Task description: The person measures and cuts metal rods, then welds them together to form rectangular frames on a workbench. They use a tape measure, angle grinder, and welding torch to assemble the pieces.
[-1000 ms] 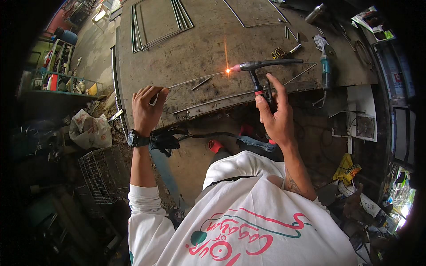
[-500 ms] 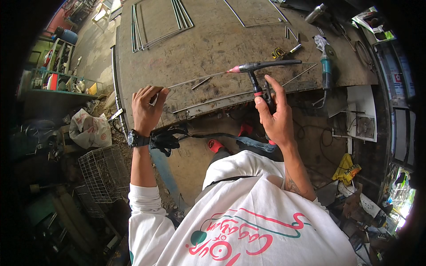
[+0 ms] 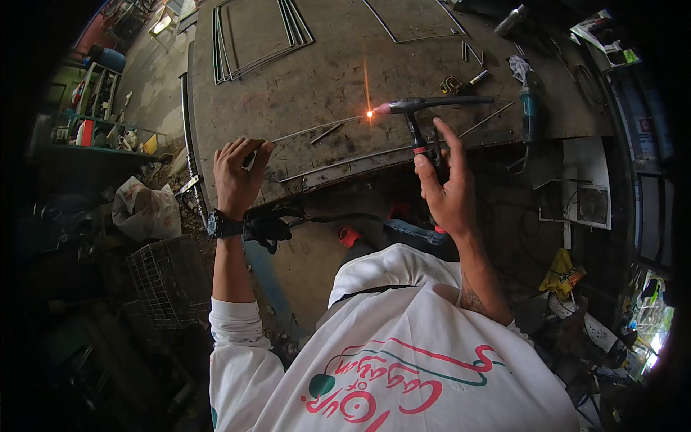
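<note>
A thin metal filler rod (image 3: 311, 130) is pinched between the thumb and fingers of my left hand (image 3: 236, 173), above the bench's near edge. It runs rightward to a bright orange arc (image 3: 370, 114) at the pink nozzle of a black TIG welding torch (image 3: 412, 124). My right hand (image 3: 448, 189) is closed around the torch's upright handle, thumb against it and index finger raised beside the lever. The glare hides whatever metal lies right under the nozzle. A short metal rod (image 3: 326, 134) lies on the bench just below the filler rod.
The worn workbench (image 3: 317, 83) carries thin metal frames (image 3: 296, 50), a yellow tape measure (image 3: 451, 85) and a teal angle grinder (image 3: 529, 115) at the right. A metal strip (image 3: 345, 167) runs along its near edge. Below left are a white sack (image 3: 147, 209) and a wire cage (image 3: 167, 281).
A bright arc with an orange flare has lit at the torch nozzle, and the surroundings look darker. Both hands stay nearly where they were.
</note>
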Action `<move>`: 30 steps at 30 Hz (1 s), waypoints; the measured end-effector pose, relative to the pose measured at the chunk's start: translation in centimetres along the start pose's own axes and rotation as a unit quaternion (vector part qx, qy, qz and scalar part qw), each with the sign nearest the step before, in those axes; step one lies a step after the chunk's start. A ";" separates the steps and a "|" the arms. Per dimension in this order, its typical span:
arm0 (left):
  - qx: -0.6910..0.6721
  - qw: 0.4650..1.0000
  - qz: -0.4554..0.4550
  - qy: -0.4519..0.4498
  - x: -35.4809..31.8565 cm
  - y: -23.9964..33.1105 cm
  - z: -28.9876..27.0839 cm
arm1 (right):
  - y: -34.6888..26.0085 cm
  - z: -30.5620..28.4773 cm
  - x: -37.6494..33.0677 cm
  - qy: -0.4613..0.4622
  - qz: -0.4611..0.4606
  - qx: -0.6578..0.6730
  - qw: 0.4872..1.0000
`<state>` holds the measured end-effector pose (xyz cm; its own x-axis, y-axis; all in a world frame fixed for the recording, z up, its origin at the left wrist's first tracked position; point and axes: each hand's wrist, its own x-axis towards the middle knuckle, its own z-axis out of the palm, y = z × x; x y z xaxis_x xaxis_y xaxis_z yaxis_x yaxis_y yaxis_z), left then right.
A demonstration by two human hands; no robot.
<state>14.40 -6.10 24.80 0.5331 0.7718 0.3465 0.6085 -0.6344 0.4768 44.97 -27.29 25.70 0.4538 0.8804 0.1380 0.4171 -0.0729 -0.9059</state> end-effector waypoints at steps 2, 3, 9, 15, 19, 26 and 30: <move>0.015 1.000 -0.010 -0.016 -0.1 0.2 -0.3 | 0.0 0.0 0.0 -0.001 0.002 0.005 1.000; 0.015 1.000 -0.006 -0.009 -0.1 0.2 -0.2 | 0.0 0.0 0.0 -0.003 0.004 0.007 1.000; 0.022 1.000 0.006 0.009 -0.3 0.1 -0.1 | -0.8 -0.2 -0.1 -0.021 0.024 0.016 0.999; 0.017 1.000 0.008 0.011 -0.3 0.1 0.0 | 0.0 0.1 -0.1 -0.006 -0.013 0.005 1.000; 0.022 1.000 0.008 0.009 -0.5 0.1 0.1 | 0.2 0.2 0.0 -0.009 -0.021 -0.009 1.000; 0.009 1.000 -0.001 -0.003 -0.6 0.1 0.1 | 0.2 0.1 -0.3 -0.005 0.014 0.012 1.000; 0.016 1.000 0.002 0.010 -0.6 0.1 -0.1 | 0.2 0.2 -0.3 0.013 -0.003 0.040 0.999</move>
<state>14.13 -6.61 24.74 0.5239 0.7703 0.3636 0.6256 -0.6376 0.4495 44.74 -27.47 25.35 0.4722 0.8681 0.1531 0.3567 -0.0294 -0.9338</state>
